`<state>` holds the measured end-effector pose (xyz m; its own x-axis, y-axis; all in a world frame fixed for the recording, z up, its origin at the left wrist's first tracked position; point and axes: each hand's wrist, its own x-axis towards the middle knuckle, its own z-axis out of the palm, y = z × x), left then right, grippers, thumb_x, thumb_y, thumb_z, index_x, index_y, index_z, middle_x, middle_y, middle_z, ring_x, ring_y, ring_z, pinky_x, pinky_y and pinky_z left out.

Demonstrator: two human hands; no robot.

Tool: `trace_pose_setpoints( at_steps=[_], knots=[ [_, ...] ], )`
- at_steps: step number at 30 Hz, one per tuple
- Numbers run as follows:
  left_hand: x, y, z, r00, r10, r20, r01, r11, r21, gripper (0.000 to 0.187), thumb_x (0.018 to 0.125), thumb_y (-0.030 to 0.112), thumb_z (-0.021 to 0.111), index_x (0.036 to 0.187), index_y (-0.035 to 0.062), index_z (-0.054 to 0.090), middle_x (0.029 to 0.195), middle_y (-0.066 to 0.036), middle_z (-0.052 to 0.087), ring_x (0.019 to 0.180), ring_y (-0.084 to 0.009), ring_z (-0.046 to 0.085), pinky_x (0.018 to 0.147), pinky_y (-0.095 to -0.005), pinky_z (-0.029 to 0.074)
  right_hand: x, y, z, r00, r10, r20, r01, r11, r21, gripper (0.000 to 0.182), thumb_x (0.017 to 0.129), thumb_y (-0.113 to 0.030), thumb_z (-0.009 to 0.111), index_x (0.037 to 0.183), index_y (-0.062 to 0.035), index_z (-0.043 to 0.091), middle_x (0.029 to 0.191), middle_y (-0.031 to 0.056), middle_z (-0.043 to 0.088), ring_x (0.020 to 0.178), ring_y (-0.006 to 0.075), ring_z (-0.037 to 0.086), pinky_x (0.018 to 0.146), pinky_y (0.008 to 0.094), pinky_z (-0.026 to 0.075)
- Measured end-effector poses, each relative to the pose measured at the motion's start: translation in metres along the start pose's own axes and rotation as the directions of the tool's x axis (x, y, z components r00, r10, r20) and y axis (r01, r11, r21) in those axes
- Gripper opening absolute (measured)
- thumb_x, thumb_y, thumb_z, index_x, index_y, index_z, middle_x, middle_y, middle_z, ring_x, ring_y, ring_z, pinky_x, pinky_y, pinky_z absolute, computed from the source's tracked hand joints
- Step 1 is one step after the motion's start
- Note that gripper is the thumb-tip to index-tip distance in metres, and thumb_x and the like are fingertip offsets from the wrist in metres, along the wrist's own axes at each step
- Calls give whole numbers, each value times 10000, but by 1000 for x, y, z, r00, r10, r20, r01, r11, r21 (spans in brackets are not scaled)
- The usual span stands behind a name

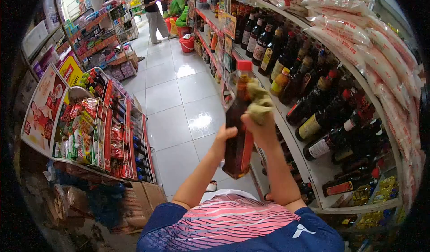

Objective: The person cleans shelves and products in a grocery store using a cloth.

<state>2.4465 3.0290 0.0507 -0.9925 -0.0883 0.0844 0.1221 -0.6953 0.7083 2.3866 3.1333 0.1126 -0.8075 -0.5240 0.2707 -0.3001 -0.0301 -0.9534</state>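
Observation:
A dark bottle with a red cap point(244, 65) and a red label stands nearly upright in front of my body. My left hand point(225, 137) is wrapped round its lower left side, thumb across the glass. A crumpled greenish-tan cloth point(260, 103) is gripped in my right hand point(261, 125), up against the bottle's upper right side. The cloth hides part of the bottle's neck and shoulder. Right beside them, rows of dark bottles point(267, 54) fill a white shelf point(286, 125).
White bags with red print point(345, 28) are stacked above the bottle shelf. At the left stands a rack of packets point(83, 137). A tiled aisle point(168, 90) runs between, with a red bucket point(186, 43) and a person point(154, 14) at its far end.

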Motion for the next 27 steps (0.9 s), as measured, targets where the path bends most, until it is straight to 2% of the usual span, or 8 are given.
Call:
trace_pose_setpoints(
  at_steps=[2, 6, 8, 10, 16, 18, 24, 27],
  knots=[
    [11, 1, -15, 989, 132, -63, -126, 988, 94, 521, 679, 294, 552, 1092, 13, 408, 931, -70, 530, 794, -142, 538, 706, -264, 441, 1, 3, 30, 867, -465, -180, 430, 880, -200, 533, 682, -211, 663, 1113, -17, 419, 991, 90, 471, 890, 175, 464, 784, 280, 373],
    [2, 15, -27, 981, 193, -28, -181, 955, 233, 505, 630, 206, 611, 1056, -9, 445, 926, -73, 544, 836, -138, 526, 742, -259, 420, 21, 0, 30, 816, -560, -145, 500, 809, -310, 557, 688, -188, 640, 1140, 5, 379, 1099, 159, 436, 999, 268, 448, 840, 302, 350],
    [-7, 20, -22, 972, 234, -32, -203, 897, 392, 536, 578, 139, 649, 1051, -18, 453, 948, -74, 543, 845, -147, 523, 775, -270, 403, 34, -8, 13, 471, -879, -77, 737, 440, -513, 450, 692, -151, 610, 1074, 12, 437, 1071, 160, 467, 958, 277, 480, 825, 333, 367],
    [-15, 22, -11, 972, 232, -34, -197, 885, 422, 571, 549, 101, 669, 1061, -19, 448, 955, -69, 542, 857, -150, 517, 806, -276, 383, 50, -21, 15, 485, -822, -299, 800, 555, -229, 335, 668, -108, 594, 973, -3, 504, 1019, 156, 499, 914, 282, 507, 797, 347, 389],
    [-23, 15, -9, 986, 167, 16, -161, 917, 364, 634, 515, 134, 714, 1073, -12, 450, 984, -59, 530, 886, -139, 500, 823, -271, 369, 59, -82, -18, 617, -767, 178, 731, 474, -490, 277, 608, -124, 645, 844, -10, 555, 851, 143, 556, 773, 247, 561, 684, 311, 440],
    [-26, 19, -7, 987, 160, 19, -153, 896, 418, 642, 507, 131, 714, 1075, -11, 450, 981, -58, 531, 887, -138, 499, 824, -273, 369, 55, -105, -23, 841, -404, 360, 536, 715, -450, 182, 617, -59, 616, 773, 21, 565, 705, 79, 560, 643, 96, 502, 590, 254, 419],
    [-26, 12, -11, 987, 120, 111, -160, 844, 512, 661, 482, 112, 708, 1080, -7, 451, 970, -58, 535, 889, -138, 501, 827, -274, 368, 70, -112, -37, 781, 108, 615, 202, 888, -413, 265, 632, -141, 578, 814, 51, 556, 685, 63, 556, 564, 114, 501, 514, 260, 420],
    [-27, 9, -5, 983, 128, 128, -172, 881, 441, 666, 481, 113, 709, 1083, -3, 447, 966, -59, 536, 886, -141, 506, 821, -273, 372, 72, -60, -29, 882, -109, 459, -225, 757, 613, 339, 700, -192, 575, 963, 12, 511, 787, 93, 548, 655, 155, 552, 647, 255, 452]
  ],
)
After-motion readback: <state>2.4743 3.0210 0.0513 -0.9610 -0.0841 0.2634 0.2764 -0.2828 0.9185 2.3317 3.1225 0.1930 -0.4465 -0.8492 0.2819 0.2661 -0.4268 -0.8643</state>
